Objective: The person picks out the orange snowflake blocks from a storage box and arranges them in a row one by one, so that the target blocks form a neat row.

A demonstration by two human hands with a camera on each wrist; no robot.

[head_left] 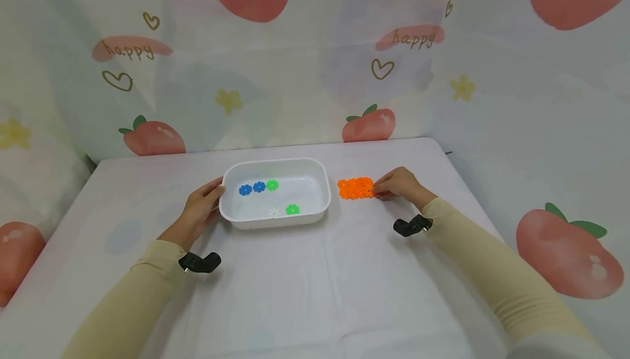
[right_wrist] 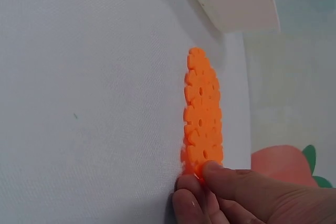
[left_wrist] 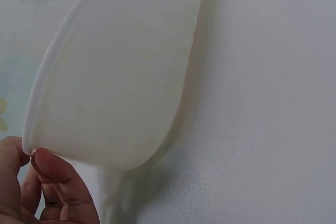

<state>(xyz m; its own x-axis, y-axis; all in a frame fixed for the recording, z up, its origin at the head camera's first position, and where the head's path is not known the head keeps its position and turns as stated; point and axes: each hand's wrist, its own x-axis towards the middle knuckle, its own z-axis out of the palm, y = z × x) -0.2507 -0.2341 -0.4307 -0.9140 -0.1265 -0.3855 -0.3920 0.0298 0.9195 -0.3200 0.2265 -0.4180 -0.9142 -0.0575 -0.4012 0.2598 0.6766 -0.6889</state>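
Note:
My left hand (head_left: 203, 206) pinches the left rim of a white plastic basin (head_left: 275, 220), thumb on one side and fingers on the other in the left wrist view. Inside lie two blue flower-shaped discs (head_left: 245, 190), two green ones (head_left: 292, 209) and a white one (head_left: 274, 212). To the right of the basin, my right hand (head_left: 398, 184) pinches the right end of an orange panel (head_left: 355, 188) made of joined flower-shaped discs. In the right wrist view the panel (right_wrist: 202, 103) reaches away from the thumb and fingertips, close over the cloth.
A white cloth (head_left: 295, 288) covers the table. Behind it and at the sides hangs a printed curtain (head_left: 295, 74) with peaches, hearts and lettering. Each wrist wears a black strap (head_left: 199, 262).

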